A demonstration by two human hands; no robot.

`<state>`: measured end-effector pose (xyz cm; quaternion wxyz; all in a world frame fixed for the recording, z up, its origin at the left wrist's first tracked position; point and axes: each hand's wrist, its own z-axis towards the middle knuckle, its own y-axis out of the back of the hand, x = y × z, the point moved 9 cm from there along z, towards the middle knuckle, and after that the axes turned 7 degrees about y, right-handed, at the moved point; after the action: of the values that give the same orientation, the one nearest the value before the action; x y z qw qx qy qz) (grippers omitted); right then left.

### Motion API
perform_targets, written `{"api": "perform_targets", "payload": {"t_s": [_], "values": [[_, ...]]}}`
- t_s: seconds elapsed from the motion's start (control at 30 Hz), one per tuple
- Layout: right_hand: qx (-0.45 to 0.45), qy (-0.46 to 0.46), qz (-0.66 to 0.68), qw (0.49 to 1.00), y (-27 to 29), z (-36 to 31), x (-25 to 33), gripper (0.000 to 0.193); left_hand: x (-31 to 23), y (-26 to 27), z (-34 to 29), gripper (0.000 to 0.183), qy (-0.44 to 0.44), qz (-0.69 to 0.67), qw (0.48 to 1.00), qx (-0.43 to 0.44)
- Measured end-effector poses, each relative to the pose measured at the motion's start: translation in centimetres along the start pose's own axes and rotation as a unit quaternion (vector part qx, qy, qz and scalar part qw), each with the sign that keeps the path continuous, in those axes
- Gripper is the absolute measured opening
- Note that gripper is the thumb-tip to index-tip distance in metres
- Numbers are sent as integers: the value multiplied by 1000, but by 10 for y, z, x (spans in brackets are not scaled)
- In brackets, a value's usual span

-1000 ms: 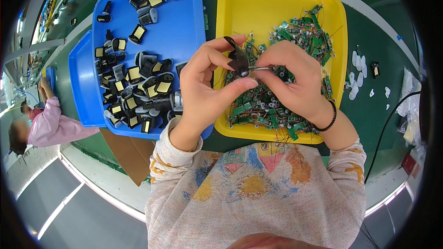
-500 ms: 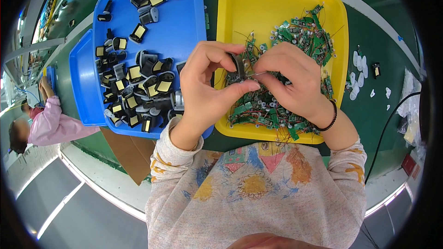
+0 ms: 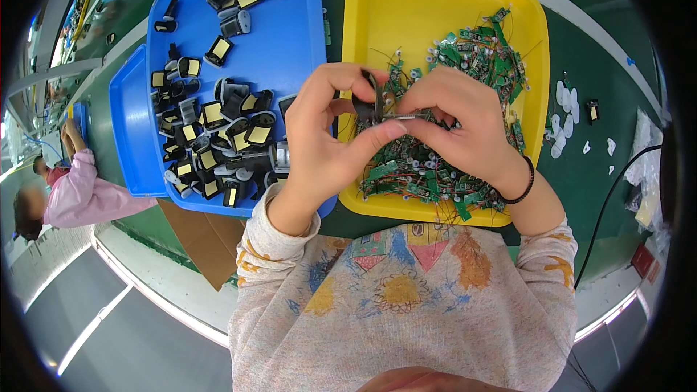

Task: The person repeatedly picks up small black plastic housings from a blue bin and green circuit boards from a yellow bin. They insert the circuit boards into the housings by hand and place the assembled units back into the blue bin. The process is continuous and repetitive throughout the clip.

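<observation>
My left hand [image 3: 325,131] is closed around a dark curved plastic housing [image 3: 369,98], gripped between thumb and fingers above the near part of the yellow tray [image 3: 374,0]. My right hand [image 3: 465,127] meets it from the right, thumb and forefinger pinched on a thin, pale strip-like part [image 3: 406,116] that reaches to the housing. The far end of that part is hidden by my left thumb, and its kind cannot be made out. Under both hands lies a heap of green circuit boards [image 3: 428,167] with thin wires and small round white pieces.
To the left, a blue tray [image 3: 290,43] holds many black-and-grey housings [image 3: 234,101] with pale yellow pads. Flat white pieces [image 3: 568,101] and one small black part [image 3: 593,111] lie on the green table at right, near a black cable [image 3: 602,210]. A person in pink [image 3: 94,192] sits far left.
The housing in my left hand has turned, showing a different side. My right fingers have shifted slightly, and more of the thin pale part now shows between the hands.
</observation>
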<state>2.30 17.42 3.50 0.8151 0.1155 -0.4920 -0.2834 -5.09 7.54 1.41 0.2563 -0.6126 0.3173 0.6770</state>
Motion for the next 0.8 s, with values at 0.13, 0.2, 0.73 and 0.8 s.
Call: {"api": "perform_targets", "payload": {"t_s": [0.13,0.2,0.73,0.8], "values": [[9,-143,148,979,-7,-11,-26,11,-5,-5,4,40,-29,108,994,13],[-41,-149,250,956,-10,-15,-34,10,-6,-3,3,37,-37,130,991,14],[-33,-243,402,882,-23,-21,-39,13,7,4,5,35,-9,-96,995,22],[-26,-246,412,877,-23,-21,-37,13,8,7,6,39,28,-145,989,-22]]}}
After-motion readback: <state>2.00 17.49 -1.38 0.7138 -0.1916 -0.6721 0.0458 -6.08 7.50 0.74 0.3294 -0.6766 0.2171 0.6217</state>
